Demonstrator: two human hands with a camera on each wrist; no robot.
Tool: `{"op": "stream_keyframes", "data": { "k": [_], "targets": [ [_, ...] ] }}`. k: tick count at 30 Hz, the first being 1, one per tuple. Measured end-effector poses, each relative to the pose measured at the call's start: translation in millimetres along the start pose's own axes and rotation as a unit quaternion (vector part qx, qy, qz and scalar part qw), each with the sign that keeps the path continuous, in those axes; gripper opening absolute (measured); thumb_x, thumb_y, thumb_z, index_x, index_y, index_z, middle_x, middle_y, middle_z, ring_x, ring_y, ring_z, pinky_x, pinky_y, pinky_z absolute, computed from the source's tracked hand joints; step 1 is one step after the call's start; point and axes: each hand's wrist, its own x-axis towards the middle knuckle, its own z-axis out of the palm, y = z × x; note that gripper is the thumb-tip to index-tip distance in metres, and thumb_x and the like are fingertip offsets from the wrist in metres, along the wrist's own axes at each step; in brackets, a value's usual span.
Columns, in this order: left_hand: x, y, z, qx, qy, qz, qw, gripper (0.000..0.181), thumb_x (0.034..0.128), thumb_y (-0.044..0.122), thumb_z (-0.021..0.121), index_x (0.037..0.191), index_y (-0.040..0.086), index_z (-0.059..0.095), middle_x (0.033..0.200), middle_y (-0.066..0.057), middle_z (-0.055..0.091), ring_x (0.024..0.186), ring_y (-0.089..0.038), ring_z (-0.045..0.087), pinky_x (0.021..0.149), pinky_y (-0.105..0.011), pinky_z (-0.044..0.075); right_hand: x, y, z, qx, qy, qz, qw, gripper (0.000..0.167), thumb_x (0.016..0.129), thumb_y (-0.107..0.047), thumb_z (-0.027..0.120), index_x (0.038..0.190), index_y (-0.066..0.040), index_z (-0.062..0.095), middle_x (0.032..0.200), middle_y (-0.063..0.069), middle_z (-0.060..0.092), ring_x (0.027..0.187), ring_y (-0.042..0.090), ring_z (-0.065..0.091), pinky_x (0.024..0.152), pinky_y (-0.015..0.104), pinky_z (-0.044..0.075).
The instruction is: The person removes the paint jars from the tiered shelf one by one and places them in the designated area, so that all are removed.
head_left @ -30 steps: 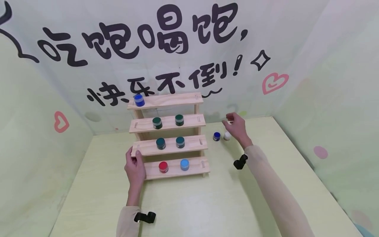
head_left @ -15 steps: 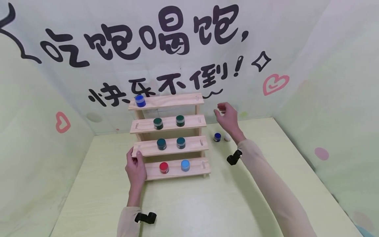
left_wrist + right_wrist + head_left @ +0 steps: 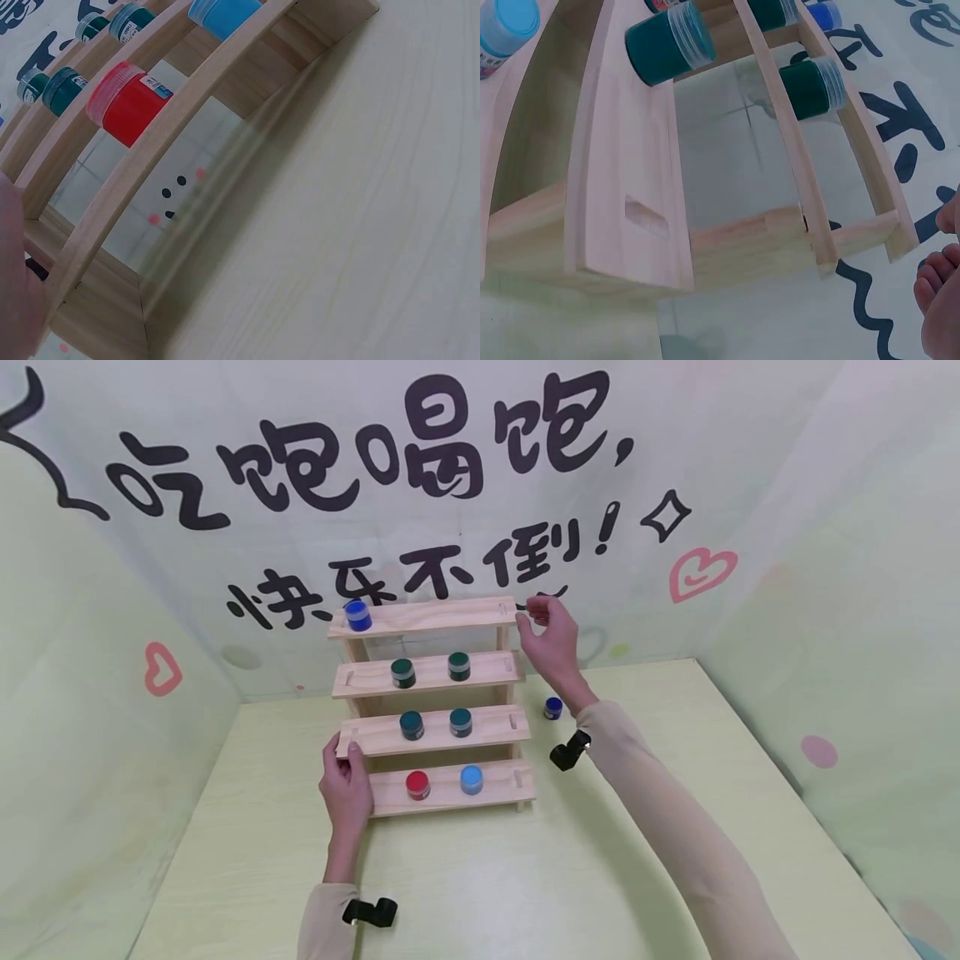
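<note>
A tiered wooden rack [image 3: 420, 735] bears small paint jars on its steps. My left hand [image 3: 347, 793] grips the rack's left end, thumb over the second step from the bottom. My right hand [image 3: 551, 639] is raised beside the right end of the top step, fingers loosely bent; I see nothing between thumb and fingers. On the lowest step stand a red jar [image 3: 417, 785] and a light blue jar [image 3: 471, 779]. Teal jars [image 3: 412, 725] and dark green jars [image 3: 402, 672] fill the middle steps in pairs. A blue jar [image 3: 357, 616] stands at the top left.
A dark blue jar [image 3: 553, 707] stands on the pale table [image 3: 465, 877], right of the rack and close to my right wrist. A wall sheet [image 3: 457, 518] with black lettering rises behind the rack; side sheets flank the table.
My right hand has moved left and up from above the loose jars to the top step's right end. Its forearm now hides the white jar. My left hand keeps its grip on the rack.
</note>
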Motion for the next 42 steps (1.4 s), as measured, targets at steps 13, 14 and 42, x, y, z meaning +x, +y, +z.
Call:
{"op": "stream_keyframes", "data": {
  "k": [13,14,42],
  "targets": [
    [0.4,-1.0,2.2,-0.002,0.002,-0.001,1.0000,0.048,0.1074,0.040,0.045,0.146,0.011,0.050,0.110,-0.022,0.071,0.080,-0.012,0.056,0.066,-0.008,0.041,-1.6,-27,26,0.011,-0.017,-0.032,0.9993,0.029,0.094,-0.008,0.068,0.119,0.004,0.062,0.115,0.018,0.067,0.108,0.029,0.063,0.098,0.035,0.051],
    [0.2,-0.6,2.2,-0.002,0.002,-0.001,1.0000,0.048,0.1074,0.040,0.045,0.146,0.011,0.050,0.110,-0.022,0.071,0.080,-0.012,0.056,0.066,-0.009,0.041,-1.5,-29,28,0.010,-0.021,-0.031,0.9993,0.029,0.094,-0.008,0.069,0.119,0.004,0.062,0.115,0.018,0.067,0.108,0.028,0.063,0.099,0.035,0.051],
    [-0.3,0.4,1.0,-0.006,0.013,0.007,0.9999,0.043,0.1074,0.034,0.048,0.144,0.011,0.052,0.081,-0.014,0.062,0.067,-0.012,0.048,0.057,-0.017,0.037,-8.2,-74,94,-0.015,-0.134,-0.038,0.9901,0.039,0.096,-0.014,0.068,0.129,0.005,0.058,0.125,0.015,0.064,0.115,0.027,0.061,0.102,0.034,0.050]
  ]
}}
